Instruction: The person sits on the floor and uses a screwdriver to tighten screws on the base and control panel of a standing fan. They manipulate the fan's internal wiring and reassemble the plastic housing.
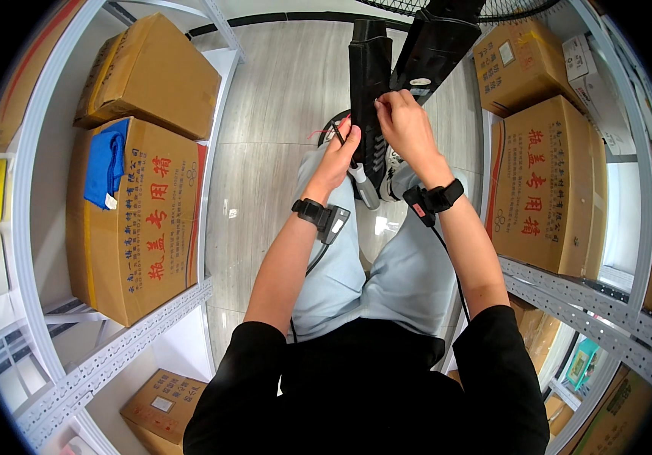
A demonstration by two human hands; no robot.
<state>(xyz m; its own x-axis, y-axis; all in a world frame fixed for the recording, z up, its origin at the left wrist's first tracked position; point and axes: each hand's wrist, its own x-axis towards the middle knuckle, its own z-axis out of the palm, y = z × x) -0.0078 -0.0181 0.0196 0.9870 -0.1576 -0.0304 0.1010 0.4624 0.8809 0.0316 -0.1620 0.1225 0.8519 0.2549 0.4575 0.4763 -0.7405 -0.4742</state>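
Above my feet stand two long black plastic housing pieces, the left one upright and the right one slanting up to a black wire fan grille. My left hand is closed around a screwdriver, its grey handle hanging down past the palm. The thumb rests against the left piece's edge. Thin red wires stick out beside those fingers. My right hand has its fingertips pinched together at the other edge of the left piece; anything between them is hidden.
Metal shelves with cardboard boxes flank me: a large box on the left with a blue cloth on it, another box on the right. Cabled black devices are strapped to both wrists. Grey tiled floor lies between the shelves.
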